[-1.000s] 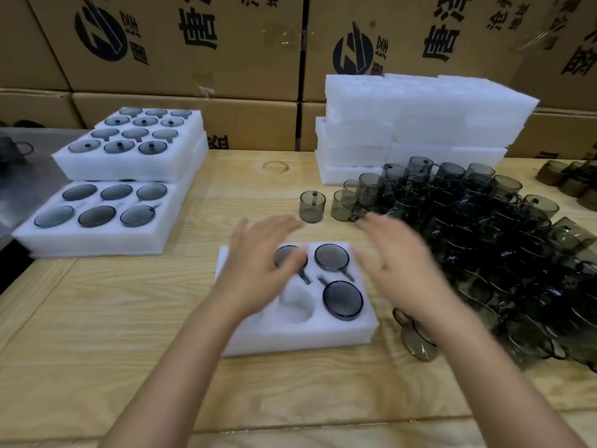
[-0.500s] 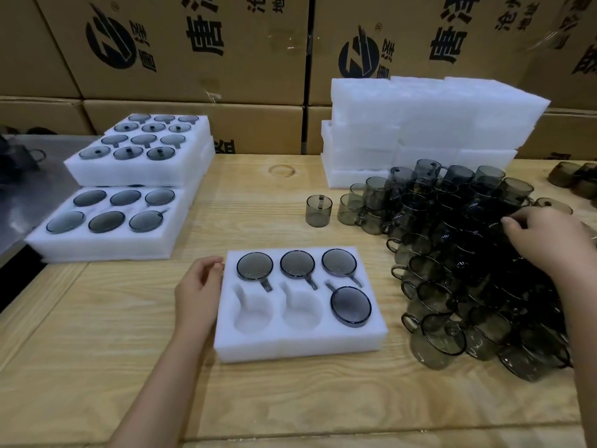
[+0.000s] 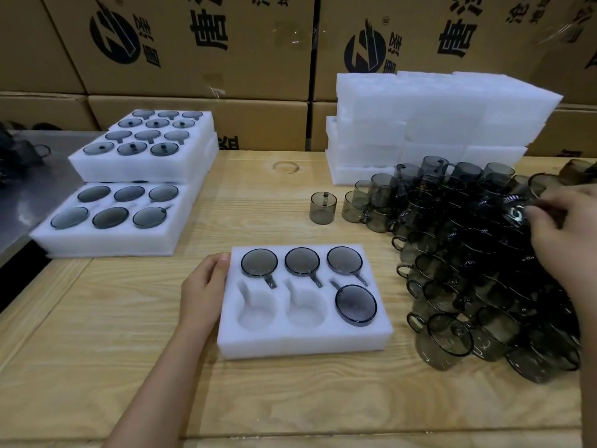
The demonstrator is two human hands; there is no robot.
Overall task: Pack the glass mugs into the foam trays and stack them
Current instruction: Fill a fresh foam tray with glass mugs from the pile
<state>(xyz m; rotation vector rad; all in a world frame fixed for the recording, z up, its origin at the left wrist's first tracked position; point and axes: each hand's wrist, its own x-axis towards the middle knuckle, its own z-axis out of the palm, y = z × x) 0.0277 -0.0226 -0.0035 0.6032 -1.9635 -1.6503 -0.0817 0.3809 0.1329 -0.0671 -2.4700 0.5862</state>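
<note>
A white foam tray (image 3: 300, 342) lies in front of me with several smoky glass mugs sunk in its pockets, such as the one at front right (image 3: 356, 304); two front pockets (image 3: 281, 310) hold nothing. My left hand (image 3: 206, 286) rests against the tray's left edge, thumb on its top. To the right stands a dense pile of loose mugs (image 3: 468, 253). My right hand (image 3: 562, 231) reaches into the pile's far side and its fingers pinch a mug (image 3: 517, 210) there.
Filled foam trays (image 3: 113, 234) are stacked at the left, another stack (image 3: 142, 163) on top. Blank foam trays (image 3: 429, 121) are piled at the back right. A single mug (image 3: 323, 207) stands apart. Cardboard boxes (image 3: 200, 46) wall the back. A metal surface (image 3: 42, 176) lies far left.
Both hands left the tray's middle: the left settled on its left edge, the right swung out to the mug pile and now reaches deeper, fingers closing on a mug.
</note>
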